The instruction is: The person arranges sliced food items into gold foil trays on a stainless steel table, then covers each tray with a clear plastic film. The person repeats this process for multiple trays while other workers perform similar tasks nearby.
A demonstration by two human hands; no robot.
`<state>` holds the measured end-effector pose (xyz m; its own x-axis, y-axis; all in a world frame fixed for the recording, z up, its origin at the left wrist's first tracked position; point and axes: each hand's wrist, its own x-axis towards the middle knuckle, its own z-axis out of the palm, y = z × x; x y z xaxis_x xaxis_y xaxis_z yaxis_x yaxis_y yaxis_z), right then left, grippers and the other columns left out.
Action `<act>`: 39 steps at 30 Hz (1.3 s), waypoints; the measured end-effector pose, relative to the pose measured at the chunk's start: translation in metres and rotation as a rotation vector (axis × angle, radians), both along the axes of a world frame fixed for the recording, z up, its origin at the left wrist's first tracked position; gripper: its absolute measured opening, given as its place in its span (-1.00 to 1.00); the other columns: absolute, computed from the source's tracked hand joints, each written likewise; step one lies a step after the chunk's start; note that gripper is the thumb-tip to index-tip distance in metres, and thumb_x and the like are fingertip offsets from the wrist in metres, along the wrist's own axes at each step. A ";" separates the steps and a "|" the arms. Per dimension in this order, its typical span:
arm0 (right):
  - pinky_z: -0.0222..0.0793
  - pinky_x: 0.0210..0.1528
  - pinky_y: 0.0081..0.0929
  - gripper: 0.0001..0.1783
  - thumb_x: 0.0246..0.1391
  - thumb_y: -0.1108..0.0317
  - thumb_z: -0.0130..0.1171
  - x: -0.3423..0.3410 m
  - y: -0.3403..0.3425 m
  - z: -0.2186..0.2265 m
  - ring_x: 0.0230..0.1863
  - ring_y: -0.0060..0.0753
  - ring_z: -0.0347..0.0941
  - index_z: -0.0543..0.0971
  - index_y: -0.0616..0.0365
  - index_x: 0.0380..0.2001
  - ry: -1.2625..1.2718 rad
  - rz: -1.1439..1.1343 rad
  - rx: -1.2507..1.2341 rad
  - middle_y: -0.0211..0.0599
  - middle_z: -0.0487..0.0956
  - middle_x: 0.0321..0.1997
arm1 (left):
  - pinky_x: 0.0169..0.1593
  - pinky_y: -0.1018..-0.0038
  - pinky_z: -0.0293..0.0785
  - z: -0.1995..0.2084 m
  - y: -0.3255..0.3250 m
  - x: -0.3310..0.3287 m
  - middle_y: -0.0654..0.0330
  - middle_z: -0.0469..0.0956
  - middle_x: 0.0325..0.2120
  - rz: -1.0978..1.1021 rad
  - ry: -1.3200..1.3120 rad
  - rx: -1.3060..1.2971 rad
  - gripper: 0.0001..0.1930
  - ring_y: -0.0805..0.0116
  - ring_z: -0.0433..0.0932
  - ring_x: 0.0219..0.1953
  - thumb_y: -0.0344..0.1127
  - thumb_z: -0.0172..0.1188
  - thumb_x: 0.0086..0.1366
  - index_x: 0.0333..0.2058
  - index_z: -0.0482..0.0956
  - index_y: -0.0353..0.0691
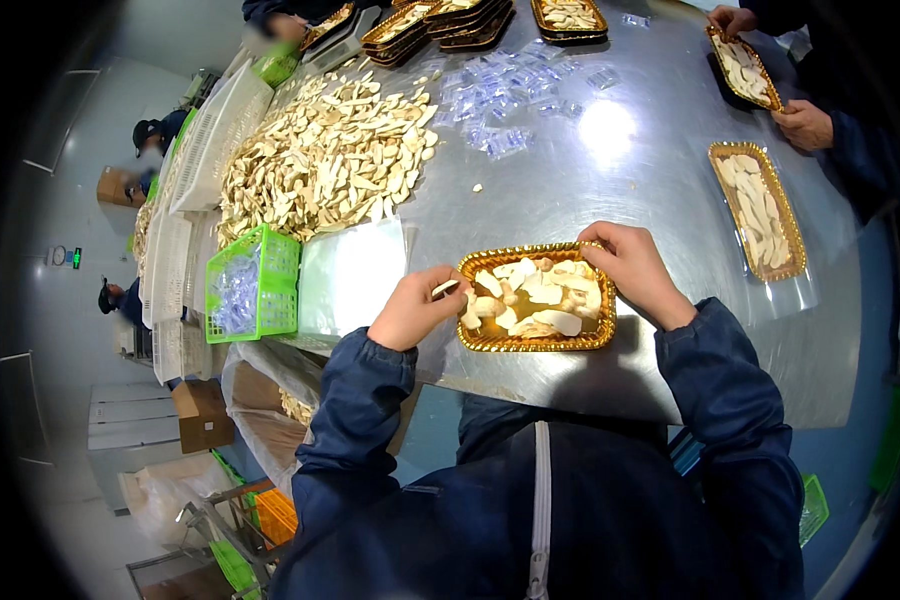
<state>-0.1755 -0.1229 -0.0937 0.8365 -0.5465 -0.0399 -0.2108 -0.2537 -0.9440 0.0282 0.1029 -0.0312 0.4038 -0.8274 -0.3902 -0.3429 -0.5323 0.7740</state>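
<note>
A gold, ridged-rim tray [537,345] lies in front of me near the table's edge, with pale dried mushroom slices [542,288] spread over its bottom and some gold showing between them. My left hand [416,308] is at the tray's left end, thumb and fingers closed on a pale mushroom slice [445,288]. My right hand [638,268] grips the tray's far right corner, fingers bent over the rim. A large heap of the same slices [330,160] covers the table at the far left.
A green basket [288,285] of clear sachets stands left, beside white plastic sheets [352,275]. Loose sachets [510,90] and stacked trays [475,30] lie farther back. At right rests a filled tray [757,210] on clear film; beyond it a co-worker's hands [805,125] hold another tray.
</note>
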 end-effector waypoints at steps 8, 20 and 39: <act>0.36 -0.36 -0.58 -0.82 0.12 0.40 0.15 0.000 0.001 -0.003 -0.44 -0.64 0.45 0.60 0.30 -0.28 -0.043 0.006 -0.003 -0.34 0.60 -0.48 | -0.22 0.47 0.47 0.001 -0.009 -0.012 0.07 0.60 -0.40 -0.037 -0.264 -0.069 -0.80 0.33 0.57 -0.34 -0.35 0.25 0.20 -0.22 0.64 -0.29; 0.45 -0.22 -0.25 -0.77 0.07 0.28 0.15 0.005 0.000 -0.012 -0.30 0.02 0.56 0.61 0.21 -0.29 -0.099 0.042 -0.074 -0.03 0.62 -0.35 | -0.22 0.55 0.44 0.006 -0.020 -0.068 0.23 0.61 -0.39 -0.199 0.154 -0.151 -0.83 0.49 0.53 -0.35 -0.33 0.19 0.31 -0.23 0.62 -0.30; 0.46 -0.22 -0.33 -0.78 0.13 0.33 0.13 0.001 0.001 -0.006 -0.31 -0.11 0.60 0.61 0.22 -0.23 -0.060 0.023 -0.062 -0.07 0.64 -0.35 | -0.52 0.66 0.00 -0.079 -0.005 -0.100 0.39 0.23 -0.59 -0.215 1.349 -0.078 -0.68 0.63 0.13 -0.59 -0.06 0.15 0.34 -0.35 0.41 -0.23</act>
